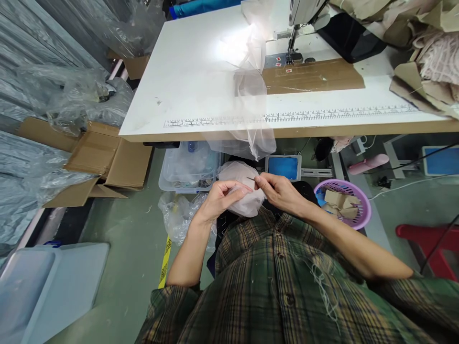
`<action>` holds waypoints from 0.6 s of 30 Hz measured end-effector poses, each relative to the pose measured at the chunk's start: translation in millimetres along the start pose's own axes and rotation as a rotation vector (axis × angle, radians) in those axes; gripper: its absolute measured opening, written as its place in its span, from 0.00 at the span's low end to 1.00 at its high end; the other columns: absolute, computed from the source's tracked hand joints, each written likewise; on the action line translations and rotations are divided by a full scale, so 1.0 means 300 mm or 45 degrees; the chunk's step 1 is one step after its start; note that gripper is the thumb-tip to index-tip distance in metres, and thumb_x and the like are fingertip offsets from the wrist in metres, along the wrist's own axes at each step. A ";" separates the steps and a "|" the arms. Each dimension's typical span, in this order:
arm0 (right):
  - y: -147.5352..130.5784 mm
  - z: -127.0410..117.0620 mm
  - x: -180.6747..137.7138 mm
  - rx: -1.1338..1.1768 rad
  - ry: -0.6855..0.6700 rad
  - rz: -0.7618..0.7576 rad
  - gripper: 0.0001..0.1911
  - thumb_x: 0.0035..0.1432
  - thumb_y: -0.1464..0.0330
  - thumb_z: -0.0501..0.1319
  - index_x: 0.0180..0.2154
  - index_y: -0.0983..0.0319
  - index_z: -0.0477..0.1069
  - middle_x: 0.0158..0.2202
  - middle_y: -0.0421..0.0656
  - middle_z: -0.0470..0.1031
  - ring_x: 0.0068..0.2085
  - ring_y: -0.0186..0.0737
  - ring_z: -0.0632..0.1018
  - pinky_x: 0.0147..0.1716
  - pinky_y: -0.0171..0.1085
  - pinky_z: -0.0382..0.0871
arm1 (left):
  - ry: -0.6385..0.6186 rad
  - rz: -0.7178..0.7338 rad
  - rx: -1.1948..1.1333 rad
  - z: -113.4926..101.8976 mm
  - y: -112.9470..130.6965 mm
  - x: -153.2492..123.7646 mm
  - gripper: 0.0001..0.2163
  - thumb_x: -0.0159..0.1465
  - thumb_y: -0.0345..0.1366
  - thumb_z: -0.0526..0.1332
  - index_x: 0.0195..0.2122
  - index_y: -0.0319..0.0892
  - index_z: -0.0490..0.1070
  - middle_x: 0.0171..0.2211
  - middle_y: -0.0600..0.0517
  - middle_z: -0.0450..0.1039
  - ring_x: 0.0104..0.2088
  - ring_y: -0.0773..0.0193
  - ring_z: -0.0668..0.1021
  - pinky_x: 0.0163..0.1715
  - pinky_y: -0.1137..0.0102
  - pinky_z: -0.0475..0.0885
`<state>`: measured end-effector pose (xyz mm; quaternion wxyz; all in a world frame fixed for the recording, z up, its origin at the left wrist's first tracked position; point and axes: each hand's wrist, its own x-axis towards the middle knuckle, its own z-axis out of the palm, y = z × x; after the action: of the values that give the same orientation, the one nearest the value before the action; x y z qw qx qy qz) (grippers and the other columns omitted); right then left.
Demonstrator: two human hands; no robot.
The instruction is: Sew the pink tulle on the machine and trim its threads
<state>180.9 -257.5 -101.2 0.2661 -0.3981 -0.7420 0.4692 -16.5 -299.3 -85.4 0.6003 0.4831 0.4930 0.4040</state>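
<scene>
In my lap, below the table's front edge, lies a bunched piece of sheer pale pink fabric. My left hand pinches it from the left, thumb against the fingers. Close by on the right, my right hand is closed on a thin dark pointed tool, whose tip points left over the cloth. The rest of the tool is hidden in the fingers, so its exact kind cannot be told. More sheer fabric runs over the white table and hangs down its front edge.
A sewing machine stands on the white table, with a brown board before it. Cloth pieces lie at the right. Below are a clear plastic bin, a purple basket, a cardboard box and a red stool.
</scene>
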 end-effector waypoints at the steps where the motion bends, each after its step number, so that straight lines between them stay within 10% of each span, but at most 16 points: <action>1: 0.008 -0.004 0.002 0.133 -0.007 0.004 0.29 0.67 0.46 0.46 0.34 0.62 0.72 0.24 0.39 0.65 0.26 0.35 0.65 0.28 0.34 0.56 | 0.000 0.002 -0.069 -0.003 0.003 -0.005 0.11 0.57 0.42 0.70 0.31 0.38 0.79 0.33 0.49 0.78 0.35 0.65 0.77 0.36 0.74 0.71; 7: 0.042 0.003 0.008 0.707 -0.202 0.106 0.32 0.60 0.41 0.53 0.36 0.64 0.75 0.22 0.37 0.62 0.25 0.33 0.63 0.25 0.33 0.58 | 0.163 -0.142 -0.508 -0.027 0.012 -0.039 0.15 0.55 0.43 0.72 0.34 0.40 0.71 0.26 0.55 0.73 0.23 0.68 0.76 0.21 0.77 0.73; 18: -0.004 0.062 0.045 0.879 -0.122 0.150 0.19 0.45 0.54 0.73 0.27 0.63 0.75 0.23 0.37 0.67 0.25 0.30 0.64 0.25 0.32 0.58 | 0.346 -0.164 -0.512 -0.061 -0.030 -0.063 0.18 0.53 0.44 0.72 0.34 0.41 0.66 0.26 0.56 0.72 0.19 0.69 0.74 0.10 0.77 0.69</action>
<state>158.8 -255.5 -107.8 0.3224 -0.3045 -0.5269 0.7251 -37.9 -316.1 -91.4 0.6371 0.2628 0.5085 0.5162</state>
